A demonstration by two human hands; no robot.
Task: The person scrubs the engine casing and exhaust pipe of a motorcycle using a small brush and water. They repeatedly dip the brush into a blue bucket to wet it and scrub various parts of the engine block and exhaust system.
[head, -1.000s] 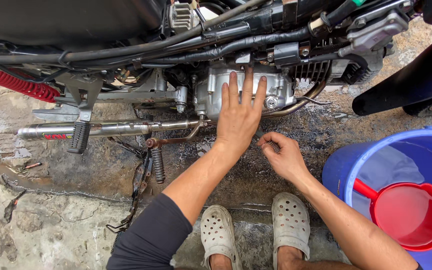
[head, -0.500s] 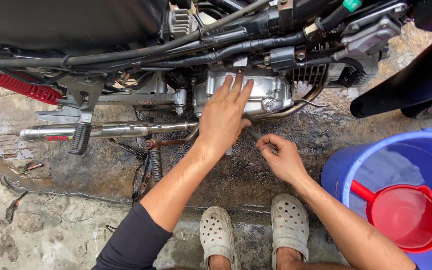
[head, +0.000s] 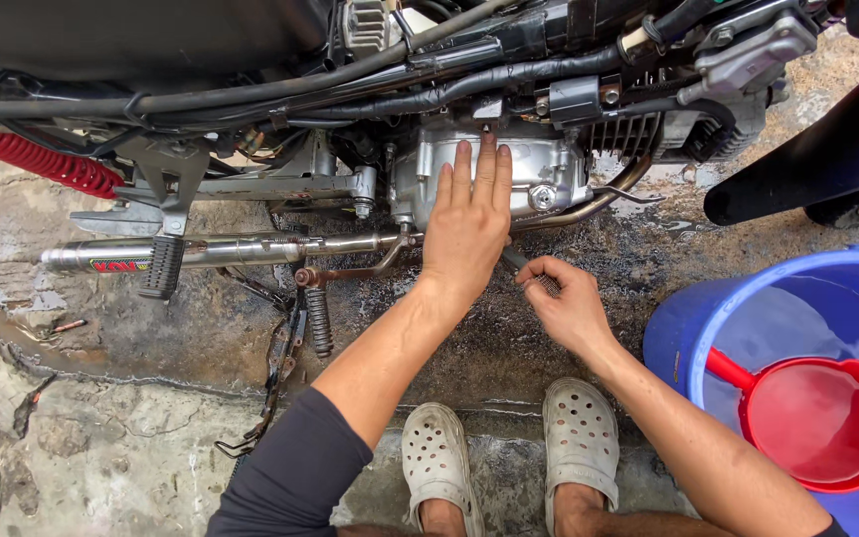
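The left hand (head: 467, 227) lies flat, fingers straight, on the silver engine cover (head: 539, 169). Just beside it, the right hand (head: 567, 303) curls shut around a small ribbed metal part (head: 545, 282) over wet concrete ground (head: 101, 338).

A dark grey sleeve (head: 295, 477) covers the upper arm behind the bare left hand (head: 467, 227); both feet wear pale perforated clogs (head: 579, 438).

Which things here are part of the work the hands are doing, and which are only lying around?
In use:
- left hand, flat on the silver engine cover
- right hand, gripping a small dark ribbed part

Lying about:
- blue bucket with red scoop
- kickstand
- footpeg
- red spring
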